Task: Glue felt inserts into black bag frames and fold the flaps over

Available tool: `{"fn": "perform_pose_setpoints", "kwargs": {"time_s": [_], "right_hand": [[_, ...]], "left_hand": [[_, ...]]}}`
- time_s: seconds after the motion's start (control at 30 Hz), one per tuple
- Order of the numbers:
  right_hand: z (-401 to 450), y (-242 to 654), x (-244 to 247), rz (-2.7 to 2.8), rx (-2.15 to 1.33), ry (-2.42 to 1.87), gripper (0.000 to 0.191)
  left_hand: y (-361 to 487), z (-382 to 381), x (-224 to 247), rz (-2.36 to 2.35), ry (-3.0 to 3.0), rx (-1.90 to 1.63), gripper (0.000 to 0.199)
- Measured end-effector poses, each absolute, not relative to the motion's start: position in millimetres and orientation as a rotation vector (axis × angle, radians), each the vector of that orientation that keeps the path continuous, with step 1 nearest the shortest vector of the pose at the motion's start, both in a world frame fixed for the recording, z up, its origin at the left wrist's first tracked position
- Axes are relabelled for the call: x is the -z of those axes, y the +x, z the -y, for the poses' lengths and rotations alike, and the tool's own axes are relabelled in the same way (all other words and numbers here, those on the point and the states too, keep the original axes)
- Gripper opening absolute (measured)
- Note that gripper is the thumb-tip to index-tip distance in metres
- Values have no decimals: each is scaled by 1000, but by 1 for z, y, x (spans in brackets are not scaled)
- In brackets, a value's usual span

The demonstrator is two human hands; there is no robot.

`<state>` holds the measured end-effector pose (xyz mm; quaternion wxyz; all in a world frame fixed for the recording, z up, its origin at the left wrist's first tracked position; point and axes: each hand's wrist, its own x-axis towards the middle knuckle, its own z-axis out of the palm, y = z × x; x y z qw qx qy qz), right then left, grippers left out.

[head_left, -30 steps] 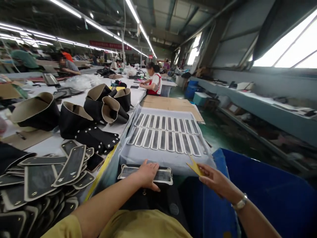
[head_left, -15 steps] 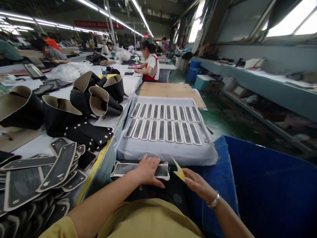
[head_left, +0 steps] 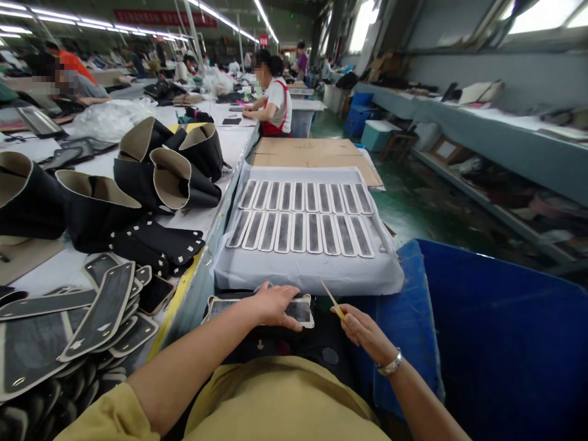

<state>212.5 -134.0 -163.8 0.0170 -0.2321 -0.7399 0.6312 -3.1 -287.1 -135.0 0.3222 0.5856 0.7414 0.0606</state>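
Note:
My left hand (head_left: pixel 275 305) lies on a dark rectangular panel (head_left: pixel 302 311) with a cream border, its fingers stretched over the far edge and the thumb apart near the right end. Under the hand, the middle of the panel is hidden. Between the fingers and thumb of my right hand (head_left: pixel 367 332) is a thin yellow scraper-like piece (head_left: pixel 333 300), seen nearly edge-on, pointing up and away. It is apart from the panel, a little to its right. Just beyond both hands, similar bordered strips (head_left: pixel 297 233) lie in two rows on a white-covered board (head_left: pixel 298 277).
On the left table, a pile of cream-edged panels (head_left: pixel 98 315) lies in front of black rolled pieces (head_left: pixel 98 211). A big blue bin (head_left: pixel 505 318) stands at my right. Cardboard (head_left: pixel 307 152) lies beyond the board. Further off, a person in a red apron (head_left: pixel 275 110) works.
The yellow piece has turned from showing its broad face to nearly edge-on in my right hand. My left hand stays on the panel. The view has shifted slightly.

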Motion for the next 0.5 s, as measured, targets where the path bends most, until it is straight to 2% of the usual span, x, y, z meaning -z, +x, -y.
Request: {"fn": "perform_pose_setpoints", "kwargs": {"time_s": [0.2, 0.33, 0.5], "right_hand": [[133, 215, 174, 2277, -1905, -876, 54], [132, 208, 182, 2317, -1835, -1023, 55], [129, 191, 179, 2485, -1640, -911, 53]], "left_hand": [[8, 304, 135, -2048, 1677, -155, 95], [25, 300, 147, -2216, 1714, -195, 89], [31, 295, 163, -2319, 1804, -341, 84]]}}
